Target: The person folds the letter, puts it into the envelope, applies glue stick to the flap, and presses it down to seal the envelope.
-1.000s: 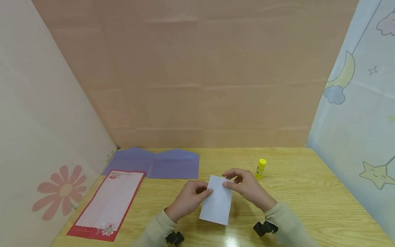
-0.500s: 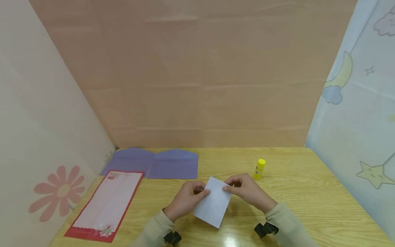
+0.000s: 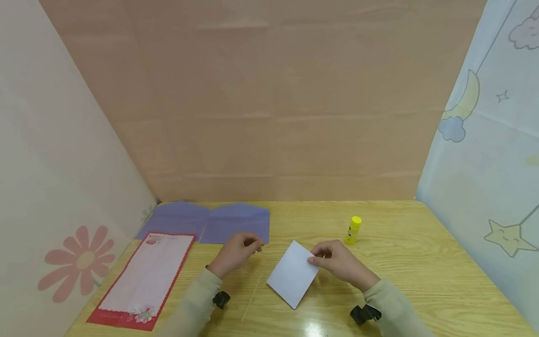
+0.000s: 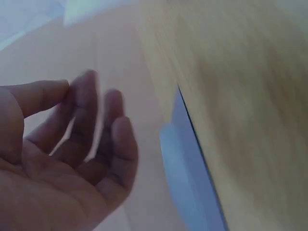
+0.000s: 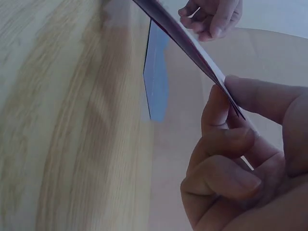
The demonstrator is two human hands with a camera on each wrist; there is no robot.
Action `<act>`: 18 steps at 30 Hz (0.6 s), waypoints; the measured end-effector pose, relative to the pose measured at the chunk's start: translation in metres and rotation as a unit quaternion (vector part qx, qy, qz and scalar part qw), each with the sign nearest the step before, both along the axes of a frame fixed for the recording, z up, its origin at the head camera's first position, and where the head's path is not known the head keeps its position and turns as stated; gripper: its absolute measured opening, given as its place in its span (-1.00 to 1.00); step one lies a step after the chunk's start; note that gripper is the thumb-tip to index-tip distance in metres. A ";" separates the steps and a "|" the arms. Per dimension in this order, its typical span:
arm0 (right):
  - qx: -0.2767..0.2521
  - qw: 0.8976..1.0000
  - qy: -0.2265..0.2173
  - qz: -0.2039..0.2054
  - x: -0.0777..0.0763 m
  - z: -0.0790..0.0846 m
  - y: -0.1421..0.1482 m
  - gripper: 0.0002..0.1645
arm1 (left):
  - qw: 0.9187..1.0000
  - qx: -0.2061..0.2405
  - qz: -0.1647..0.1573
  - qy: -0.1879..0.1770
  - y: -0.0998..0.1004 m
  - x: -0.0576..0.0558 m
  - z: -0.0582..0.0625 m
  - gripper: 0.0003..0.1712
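Note:
My right hand (image 3: 339, 266) pinches the upper right corner of a folded white sheet of paper (image 3: 292, 276), thumb on top and fingers beneath. In the right wrist view, the folded paper (image 5: 192, 47) is seen edge-on, with layers and a reddish tint inside. My left hand (image 3: 236, 252) is off the paper, raised to its left in front of the purple envelopes. With nothing in it, that left hand (image 4: 72, 144) has its fingers loosely curved and the thumb close to the index fingertip.
Two purple envelopes (image 3: 239, 224) with pointed flaps lie at the back left of the wooden table (image 3: 404, 262). A red-bordered letter sheet (image 3: 145, 276) lies at the left. Upright behind my right hand stands a yellow glue stick (image 3: 353, 230).
My left hand has let go of the folded paper and moved left and up. The paper, in my right hand, has turned so its lower end swung left, then shifted slightly right.

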State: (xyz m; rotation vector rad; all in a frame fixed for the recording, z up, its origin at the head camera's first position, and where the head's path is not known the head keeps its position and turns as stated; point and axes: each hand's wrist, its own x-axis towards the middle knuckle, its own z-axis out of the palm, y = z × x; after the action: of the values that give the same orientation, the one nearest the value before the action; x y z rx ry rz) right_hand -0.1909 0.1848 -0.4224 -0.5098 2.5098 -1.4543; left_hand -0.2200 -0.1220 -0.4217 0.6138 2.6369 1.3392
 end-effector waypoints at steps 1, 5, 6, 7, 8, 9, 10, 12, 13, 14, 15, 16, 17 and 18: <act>0.004 1.000 0.001 -0.001 0.000 -0.001 0.001 -0.84 | 0.999 -0.028 0.015 0.010 -0.004 -0.004 0.000 -0.73; 0.024 1.000 0.006 -0.012 0.000 -0.005 0.002 -0.84 | 0.987 -0.135 0.077 0.024 -0.017 -0.018 0.000 -0.65; 0.028 0.999 0.007 -0.016 0.000 -0.005 0.002 -0.83 | 0.983 -0.158 0.088 0.021 -0.019 -0.021 0.000 -0.61; 0.033 0.999 0.007 -0.019 0.000 -0.006 0.002 -0.83 | 0.979 -0.177 0.094 0.020 -0.022 -0.024 0.000 -0.59; 0.037 0.999 0.006 -0.023 0.001 -0.007 0.002 -0.82 | 0.976 -0.193 0.099 0.018 -0.024 -0.026 0.000 -0.56; 0.039 0.999 0.005 -0.026 0.001 -0.007 0.003 -0.82 | 0.973 -0.207 0.101 0.017 -0.026 -0.029 -0.001 -0.54; 0.042 0.999 0.003 -0.028 0.002 -0.008 0.003 -0.81 | 0.971 -0.218 0.100 0.015 -0.028 -0.030 -0.002 -0.55; 0.046 0.998 0.001 -0.030 0.002 -0.008 0.003 -0.81 | 0.968 -0.233 0.092 0.018 -0.030 -0.033 -0.004 -0.59; 0.048 0.998 0.001 -0.029 0.002 -0.009 0.004 -0.81 | 0.967 -0.238 0.086 0.019 -0.030 -0.033 -0.006 -0.60; 0.049 0.998 0.001 -0.028 0.002 -0.009 0.004 -0.81 | 0.967 -0.241 0.078 0.022 -0.030 -0.034 -0.008 -0.62; 0.050 0.998 0.002 -0.027 0.002 -0.009 0.004 -0.81 | 0.967 -0.245 0.070 0.025 -0.029 -0.033 -0.009 -0.63; 0.051 0.998 0.003 -0.025 0.002 -0.008 0.005 -0.82 | 0.967 -0.247 0.061 0.029 -0.027 -0.032 -0.011 -0.64; 0.052 0.998 0.005 -0.024 0.002 -0.008 0.005 -0.82 | 0.968 -0.245 0.054 0.028 -0.026 -0.031 -0.012 -0.63; 0.053 0.998 0.007 -0.023 0.002 -0.008 0.005 -0.82 | 0.968 -0.247 0.048 0.030 -0.023 -0.029 -0.013 -0.62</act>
State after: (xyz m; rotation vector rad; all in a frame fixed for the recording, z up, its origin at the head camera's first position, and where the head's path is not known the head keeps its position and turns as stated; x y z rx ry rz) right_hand -0.1892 0.1901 -0.4307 -0.4468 2.6084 -1.3293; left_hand -0.2491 -0.1452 -0.4351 0.4627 2.9141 0.6358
